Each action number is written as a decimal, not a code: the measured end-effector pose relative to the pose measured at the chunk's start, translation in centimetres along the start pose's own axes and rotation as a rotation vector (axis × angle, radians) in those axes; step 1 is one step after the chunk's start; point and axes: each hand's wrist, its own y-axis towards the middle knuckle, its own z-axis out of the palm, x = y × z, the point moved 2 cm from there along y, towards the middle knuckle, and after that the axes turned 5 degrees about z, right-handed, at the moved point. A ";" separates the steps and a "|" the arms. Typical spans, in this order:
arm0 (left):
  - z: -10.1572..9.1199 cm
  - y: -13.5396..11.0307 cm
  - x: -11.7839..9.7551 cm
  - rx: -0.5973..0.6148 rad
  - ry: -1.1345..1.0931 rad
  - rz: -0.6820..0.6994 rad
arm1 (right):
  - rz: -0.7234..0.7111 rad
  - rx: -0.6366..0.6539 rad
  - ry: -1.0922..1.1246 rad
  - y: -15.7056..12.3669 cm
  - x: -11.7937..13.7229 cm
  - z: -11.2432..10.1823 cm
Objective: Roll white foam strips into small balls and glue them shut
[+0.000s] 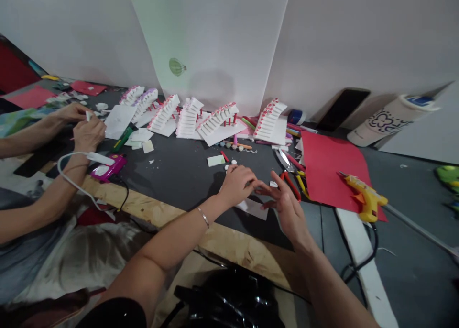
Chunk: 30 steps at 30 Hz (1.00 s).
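Note:
My left hand [237, 183], with a bracelet [203, 217] on its wrist, is over the near part of the dark table. Its fingers are curled together, and anything in them is too small or hidden to make out. My right hand [289, 211] faces it with fingers stretched and apart, the fingertips meeting or nearly touching those of the left. Under both hands lies a white piece of card [255, 208]. Just beyond them are small white discs [234, 162], a pale green-white card [215, 161] and a short red stick [224, 156].
Several small white-and-red stair models [217, 120] line the wall. Scissors [283, 159], red-handled pliers [291, 187], red sheet [333, 170], yellow glue gun [367, 199], phone [342, 109] and tumbler [390, 120] are right. A co-worker's hands [88, 129] work left, near a pink power strip [109, 168].

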 end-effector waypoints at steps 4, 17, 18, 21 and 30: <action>-1.1 0.3 1.3 -0.206 -0.009 -0.129 | -0.137 -0.289 -0.454 0.1 0.6 -1.3; -3.5 -3.8 -0.3 0.196 0.314 0.110 | -0.561 0.066 -1.463 -0.6 -1.4 0.8; -3.8 -4.8 -0.1 0.145 0.343 0.094 | -0.590 0.062 -1.493 -0.9 -1.3 1.0; -4.5 -7.6 0.4 -0.016 0.304 0.078 | -0.668 0.178 -1.477 -1.6 -1.4 2.2; -4.5 -12.4 2.5 0.176 0.462 0.095 | -0.414 -0.166 -1.556 3.5 2.4 -0.9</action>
